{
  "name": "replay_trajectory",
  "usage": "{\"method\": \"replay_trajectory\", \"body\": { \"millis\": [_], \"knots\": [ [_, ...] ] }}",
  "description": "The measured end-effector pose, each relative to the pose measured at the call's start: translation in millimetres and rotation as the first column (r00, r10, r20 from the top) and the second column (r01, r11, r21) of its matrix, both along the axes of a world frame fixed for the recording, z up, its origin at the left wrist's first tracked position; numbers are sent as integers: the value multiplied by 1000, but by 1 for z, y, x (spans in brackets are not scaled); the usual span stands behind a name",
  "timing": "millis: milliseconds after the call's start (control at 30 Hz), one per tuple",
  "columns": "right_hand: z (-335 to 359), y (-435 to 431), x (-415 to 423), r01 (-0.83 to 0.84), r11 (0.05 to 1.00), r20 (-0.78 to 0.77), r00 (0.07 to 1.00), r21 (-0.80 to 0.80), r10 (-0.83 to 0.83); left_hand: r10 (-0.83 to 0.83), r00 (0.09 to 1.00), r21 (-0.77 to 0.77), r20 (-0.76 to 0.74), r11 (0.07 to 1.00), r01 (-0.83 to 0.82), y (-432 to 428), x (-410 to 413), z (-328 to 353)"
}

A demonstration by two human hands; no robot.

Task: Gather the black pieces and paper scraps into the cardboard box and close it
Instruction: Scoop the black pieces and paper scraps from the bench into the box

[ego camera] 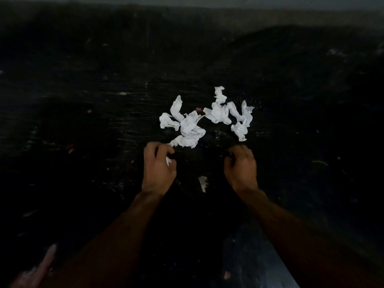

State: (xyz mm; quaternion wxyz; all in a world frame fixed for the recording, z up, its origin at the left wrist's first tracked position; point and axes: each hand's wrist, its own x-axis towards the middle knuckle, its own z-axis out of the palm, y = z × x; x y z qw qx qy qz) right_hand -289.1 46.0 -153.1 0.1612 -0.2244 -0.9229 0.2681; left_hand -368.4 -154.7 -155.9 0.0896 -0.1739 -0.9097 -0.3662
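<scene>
Several crumpled white paper scraps (188, 126) lie in two clusters on a dark scratched surface (83, 121); the right cluster (228, 113) sits a little farther back. My left hand (159, 169) has curled fingers, and a bit of white paper shows between them, just below the left cluster. My right hand (241, 167) is curled too, its fingertips on something dark that I cannot make out. Black pieces are hard to tell from the dark surface. No cardboard box is in view.
A small pale scrap (203, 183) lies between my wrists. A small reddish bit (199, 109) sits between the two paper clusters. Pale flecks dot the surface. A lighter strip (259, 256) runs along the lower right.
</scene>
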Motion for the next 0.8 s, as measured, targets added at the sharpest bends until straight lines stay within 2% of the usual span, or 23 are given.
{"method": "replay_trajectory", "body": {
  "millis": [100, 167, 233, 267, 333, 400, 433, 533, 633, 700, 733, 800],
  "knots": [
    [11, 9, -5, 68, 998, -86, 994, -17, -70, -21, 996, 77, -88, 997, 28, 16, -12, 20],
    [20, 10, -16, 55, 998, -130, 990, -1, -55, -113, 987, 50, -116, 992, 120, 32, -24, 29],
    [26, 15, -31, 53, 994, -118, 992, 92, -42, -220, 970, -19, -106, 975, 220, 47, -36, 31],
    [27, 20, -38, 53, 988, -75, 996, 144, -43, -280, 957, -67, -74, 959, 275, 53, -42, 30],
    [23, 31, -46, 8, 976, 105, 994, 220, -32, -377, 926, -200, 36, 905, 376, 59, -49, 21],
    [13, 33, -45, -55, 973, 247, 969, 223, -2, -407, 904, -266, 133, 864, 428, 59, -49, 7],
    [9, 31, -43, -54, 980, 264, 965, 194, 1, -397, 907, -261, 137, 869, 420, 58, -46, -1],
    [0, 22, -41, 8, 995, 233, 972, 103, -32, -316, 949, -163, 3, 936, 313, 57, -40, -14],
    [-3, 22, -43, 4, 989, 261, 964, 147, -43, -279, 959, -113, -53, 956, 272, 57, -38, -12],
    [-2, 22, -41, 31, 993, 151, 987, 110, -48, -254, 965, -97, -64, 964, 247, 56, -35, -13],
    [0, 22, -39, 50, 997, 84, 995, 60, -55, -242, 969, -80, -47, 968, 238, 56, -34, -13],
    [7, 23, -38, 70, 991, 49, 997, -115, -65, -214, 977, -46, 5, 976, 214, 55, -33, -12]
  ]
}}
